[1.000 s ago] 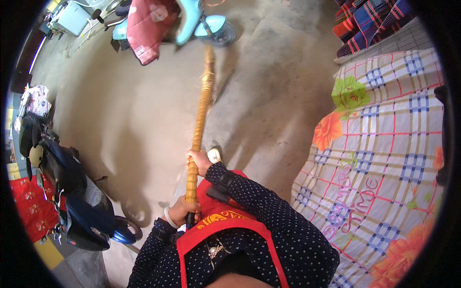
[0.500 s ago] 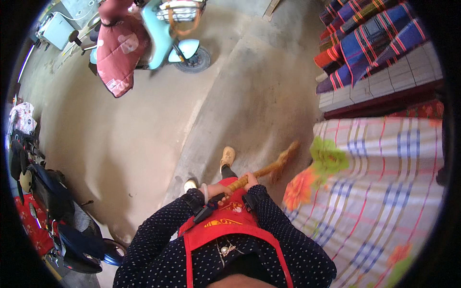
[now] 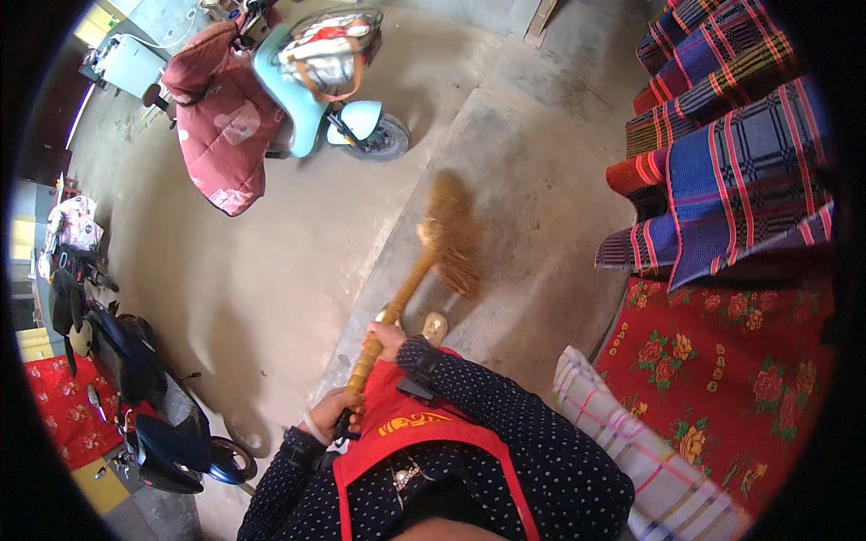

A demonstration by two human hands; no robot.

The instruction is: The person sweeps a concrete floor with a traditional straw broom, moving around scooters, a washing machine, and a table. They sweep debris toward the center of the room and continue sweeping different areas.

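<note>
A straw broom (image 3: 408, 287) slants up and forward from my body, its bristle head (image 3: 451, 236) blurred over the grey concrete floor. Around the lower end of its handle my left hand (image 3: 335, 412) is closed, with a pale bracelet at the wrist. Higher on the handle my right hand (image 3: 387, 341) is wrapped round it, nearer the bristles. Both hands are in front of my red apron (image 3: 410, 424). One beige shoe (image 3: 435, 326) shows just beyond the right hand.
Ahead on the left stands a light-blue scooter (image 3: 302, 104) with a pink padded cover. A dark scooter (image 3: 162, 442) is parked at the near left. Striped woven cloths (image 3: 731, 171), a red floral cover (image 3: 686, 361) and a checked cloth (image 3: 622, 442) line the right side.
The broom head has swung from beside the checked cloth on the right to the floor ahead. Both hands have shifted left with the handle. More of the red floral cover now shows.
</note>
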